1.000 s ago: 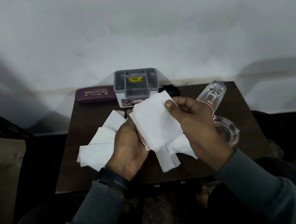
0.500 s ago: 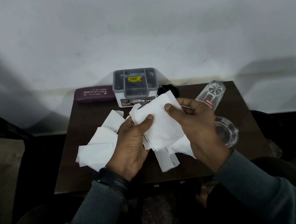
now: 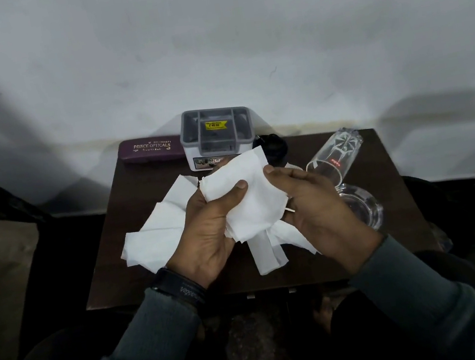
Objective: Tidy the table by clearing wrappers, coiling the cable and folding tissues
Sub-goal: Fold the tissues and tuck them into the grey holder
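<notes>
White crumpled tissue [image 3: 248,196] gripped by fingers of left hand [image 3: 210,231] and right hand [image 3: 312,205].

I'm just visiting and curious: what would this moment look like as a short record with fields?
setting: small dark wooden table against a white wall
left hand: thumb pressed on a white tissue
right hand: gripping the same tissue's right edge
on table, left: more white tissues
at back: maroon spectacle case, grey plastic organiser box
at right: clear drinking glass lying on its side, clear glass ashtray
</notes>
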`<state>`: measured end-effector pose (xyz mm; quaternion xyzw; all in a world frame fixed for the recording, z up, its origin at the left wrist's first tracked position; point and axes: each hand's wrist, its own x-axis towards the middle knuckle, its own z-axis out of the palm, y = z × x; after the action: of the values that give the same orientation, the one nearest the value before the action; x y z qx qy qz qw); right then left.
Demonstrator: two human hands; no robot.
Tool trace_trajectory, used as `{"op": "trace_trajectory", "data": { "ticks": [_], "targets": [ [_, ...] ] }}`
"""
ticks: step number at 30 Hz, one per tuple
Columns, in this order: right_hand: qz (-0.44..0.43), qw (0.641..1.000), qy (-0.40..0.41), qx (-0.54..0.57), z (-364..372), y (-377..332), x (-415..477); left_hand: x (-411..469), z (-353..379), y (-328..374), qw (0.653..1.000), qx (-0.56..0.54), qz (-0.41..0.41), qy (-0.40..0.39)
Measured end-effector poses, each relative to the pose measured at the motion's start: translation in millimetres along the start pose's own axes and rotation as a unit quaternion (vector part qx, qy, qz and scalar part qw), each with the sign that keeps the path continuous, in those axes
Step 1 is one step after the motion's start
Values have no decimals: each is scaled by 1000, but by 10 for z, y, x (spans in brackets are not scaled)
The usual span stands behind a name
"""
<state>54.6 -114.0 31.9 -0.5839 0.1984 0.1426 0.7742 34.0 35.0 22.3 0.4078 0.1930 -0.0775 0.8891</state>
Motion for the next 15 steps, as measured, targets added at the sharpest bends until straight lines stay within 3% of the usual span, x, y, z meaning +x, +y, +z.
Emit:
{"op": "trace_trajectory", "data": {
  "ticks": [7, 15],
  "targets": [
    [102, 991, -40, 71, -40, -7, 8, 12, 5, 13, 1000, -14, 4, -1],
    [-16, 999, -38, -11, 38, -21, -37, 12, -15, 80, 1000, 17, -2, -3]
  ]
}}
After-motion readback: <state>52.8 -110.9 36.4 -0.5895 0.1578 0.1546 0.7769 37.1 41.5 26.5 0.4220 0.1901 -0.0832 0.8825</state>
